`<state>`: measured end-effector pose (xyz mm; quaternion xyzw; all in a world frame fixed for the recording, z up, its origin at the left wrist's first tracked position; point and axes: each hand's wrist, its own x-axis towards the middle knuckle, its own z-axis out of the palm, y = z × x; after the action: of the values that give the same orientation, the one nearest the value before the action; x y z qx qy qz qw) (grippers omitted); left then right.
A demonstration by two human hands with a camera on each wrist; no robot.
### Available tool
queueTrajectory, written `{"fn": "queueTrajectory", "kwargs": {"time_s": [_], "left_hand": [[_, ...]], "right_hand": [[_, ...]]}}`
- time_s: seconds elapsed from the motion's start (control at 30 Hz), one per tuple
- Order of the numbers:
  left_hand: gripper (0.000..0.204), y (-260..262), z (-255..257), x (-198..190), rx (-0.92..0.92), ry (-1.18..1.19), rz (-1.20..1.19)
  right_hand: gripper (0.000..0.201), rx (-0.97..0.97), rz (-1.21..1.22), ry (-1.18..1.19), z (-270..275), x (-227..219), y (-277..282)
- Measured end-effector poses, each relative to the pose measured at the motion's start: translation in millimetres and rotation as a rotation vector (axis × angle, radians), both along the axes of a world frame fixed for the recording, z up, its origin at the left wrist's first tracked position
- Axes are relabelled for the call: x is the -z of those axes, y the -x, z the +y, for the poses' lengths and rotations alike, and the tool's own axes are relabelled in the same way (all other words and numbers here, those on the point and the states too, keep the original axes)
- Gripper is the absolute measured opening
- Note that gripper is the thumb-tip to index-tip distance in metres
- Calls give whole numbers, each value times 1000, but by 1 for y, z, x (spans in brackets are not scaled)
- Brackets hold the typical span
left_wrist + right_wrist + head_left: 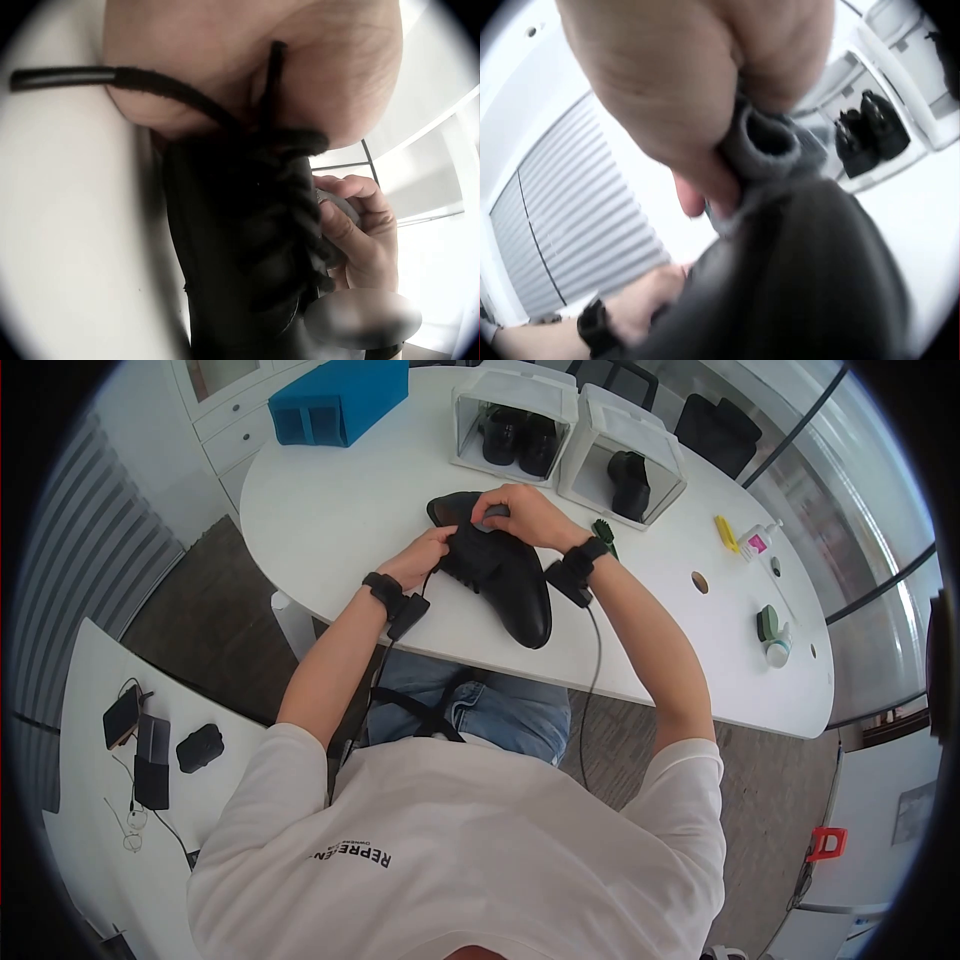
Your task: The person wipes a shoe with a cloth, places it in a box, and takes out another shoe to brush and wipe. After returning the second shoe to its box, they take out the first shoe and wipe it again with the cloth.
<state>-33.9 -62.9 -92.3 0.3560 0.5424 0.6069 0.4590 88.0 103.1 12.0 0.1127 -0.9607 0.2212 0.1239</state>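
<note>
A black lace-up shoe (515, 595) lies on the white table, its toe towards the person and its heel pointing away. My left hand (425, 558) grips the shoe at its opening, by the top of the laces (300, 202); black lace ends stick out beside the fingers. Pinched in my right hand (535, 518) is a folded grey fuzzy cloth (769, 146), which lies against the shoe near its opening. Part of the cloth is hidden under the right fingers. A green-backed brush (606, 538) lies just beyond the right wrist.
Two white shoe boxes (515, 382) with black shoes inside stand at the back, near a blue box (340, 405). To the right are a yellow item (726, 533), a pump bottle (757, 543), a green brush (767, 622) and a small white bottle (778, 652). Cables trail from both wrists.
</note>
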Motion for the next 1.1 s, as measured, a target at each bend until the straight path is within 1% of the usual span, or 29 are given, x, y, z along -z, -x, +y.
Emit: {"fn": "queueTrajectory", "kwargs": {"time_s": [0.03,0.07,0.1,0.13,0.2,0.23,0.3,0.33,0.4,0.43,0.5,0.53,0.57,0.6,0.63,0.67,0.73,0.8,0.83,0.87,0.93,0.97,1.0,1.07,1.1], "left_hand": [[46,-4,-3,-5,2,1,-1],[44,-8,-8,-10,-24,-66,-117],[43,-10,-10,-14,-52,-134,-232],[43,-6,-9,-11,-53,-137,-233],[47,2,-7,-5,-27,-229,-474],[47,1,-6,-1,-29,-232,-477],[58,-2,-5,5,-68,-132,-110],[58,-2,-6,6,-69,-131,-110],[67,-2,-2,5,-101,-122,-154],[67,-2,0,4,-100,-123,-153],[59,-1,2,2,-91,-90,-104],[59,1,3,4,-90,-85,-108],[55,4,3,5,18,-80,-68],[50,5,4,5,129,-76,-23],[50,2,5,6,139,-71,-20],[46,-1,5,7,108,-36,7],[42,-3,7,6,72,-3,36],[47,-4,9,7,153,-102,-65],[47,-2,11,13,151,-104,-70],[50,1,14,18,141,-99,-67],[54,5,15,23,125,-97,-62],[51,5,16,24,132,-103,-80],[49,4,17,22,141,-110,-97],[49,3,17,19,143,-114,-106],[48,0,14,15,146,-112,-116]], "right_hand": [[16,11,-52,50,1,-1,1],[16,19,-104,97,2,-3,2],[16,17,-103,93,4,-2,2],[17,8,-104,100,5,0,1],[18,2,-110,105,9,4,-4],[17,4,-97,138,10,7,-6],[17,0,-83,171,11,8,-7],[17,5,-104,218,12,8,-8],[17,15,-122,264,12,6,-12],[18,0,-123,259,9,6,-13],[20,-23,-128,253,-3,0,-15],[19,-110,-80,193,-14,-8,-18],[18,-192,-30,134,-23,-9,-21],[18,-182,-27,140,-28,-5,-21],[17,-156,2,16,-33,-1,-19],[17,-132,31,-113,-34,2,-16],[18,-134,68,-106,-26,5,-8],[18,-71,-29,-113,-11,2,-3],[17,-56,31,-90,1,10,4],[17,-60,28,-94,16,16,7],[17,101,88,-7,38,23,9],[15,137,108,78,47,28,9],[15,137,109,74,49,26,6],[16,280,-50,251,49,24,2],[16,278,-54,251,50,25,3]]}}
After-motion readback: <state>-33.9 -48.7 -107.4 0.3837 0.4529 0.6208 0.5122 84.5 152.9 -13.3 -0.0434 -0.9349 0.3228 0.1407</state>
